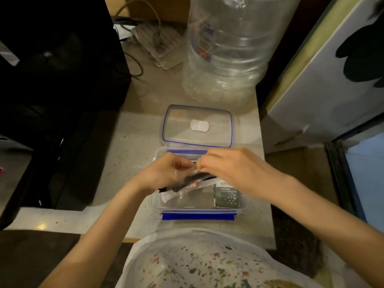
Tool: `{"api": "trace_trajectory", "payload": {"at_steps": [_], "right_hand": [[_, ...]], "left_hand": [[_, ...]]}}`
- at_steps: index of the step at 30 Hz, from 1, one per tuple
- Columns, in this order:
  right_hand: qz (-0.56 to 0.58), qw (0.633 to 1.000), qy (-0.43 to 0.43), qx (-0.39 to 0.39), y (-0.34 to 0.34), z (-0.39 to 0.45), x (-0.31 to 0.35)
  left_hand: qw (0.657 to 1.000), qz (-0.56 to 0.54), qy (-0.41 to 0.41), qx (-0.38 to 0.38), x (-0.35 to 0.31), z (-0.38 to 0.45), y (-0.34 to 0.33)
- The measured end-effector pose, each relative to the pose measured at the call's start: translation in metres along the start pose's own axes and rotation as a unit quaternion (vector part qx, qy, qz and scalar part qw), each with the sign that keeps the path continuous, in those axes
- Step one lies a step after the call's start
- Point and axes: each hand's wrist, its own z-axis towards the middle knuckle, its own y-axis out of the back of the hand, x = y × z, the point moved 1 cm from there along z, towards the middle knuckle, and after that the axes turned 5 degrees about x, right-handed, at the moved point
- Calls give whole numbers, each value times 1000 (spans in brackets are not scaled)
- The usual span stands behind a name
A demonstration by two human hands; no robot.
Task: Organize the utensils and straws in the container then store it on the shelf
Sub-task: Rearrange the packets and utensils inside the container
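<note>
A clear plastic container (pixel 199 210) with blue clips sits open on the counter in front of me. Its clear lid (pixel 197 126) lies flat just behind it. Both hands hover over the container. My left hand (pixel 166 173) and my right hand (pixel 228 165) pinch the same clear-wrapped packet of black utensils (pixel 195 179), which slants down to the left. A white wrapped straw (pixel 178 194) and a dark green sachet (pixel 227 196) lie inside the container. The far half of the container is hidden by my hands.
A large clear water jug (pixel 228 48) stands behind the lid. A dark appliance (pixel 58 80) fills the left side, with cables and a power strip (pixel 158 44) behind. A white panel (pixel 332 80) leans at the right.
</note>
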Motion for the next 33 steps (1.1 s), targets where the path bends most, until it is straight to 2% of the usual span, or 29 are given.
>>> {"api": "trace_trajectory", "payload": {"at_steps": [2,4,9,14,18,20,23,25,28,33], "right_hand": [[-68,997,18,26,-11,-1,4],[-76,997,26,12,-17,-2,5],[-25,998,28,-48,-27,-6,7],[20,993,-28,-113,-35,-8,7],[114,983,-107,-100,-36,-9,4],[183,968,-140,-102,-32,-9,-1],[223,939,-228,-131,-18,-14,-23],[284,917,-270,-77,-11,-20,-39],[390,883,-261,33,-16,-25,-44],[372,896,-241,28,-30,-22,-37]], "left_hand": [[995,-95,12,16,1,-1,0],[987,-154,23,31,2,-2,-1],[978,-197,50,50,8,-4,-5],[968,-240,40,66,12,-5,-11],[984,-162,-3,79,10,-8,-14],[991,-119,-6,54,10,-7,-13],[997,-75,-5,34,11,-6,-10],[998,-56,-4,35,11,-5,-6],[999,-23,11,43,10,-4,-1],[998,-8,44,55,11,0,-4]]}}
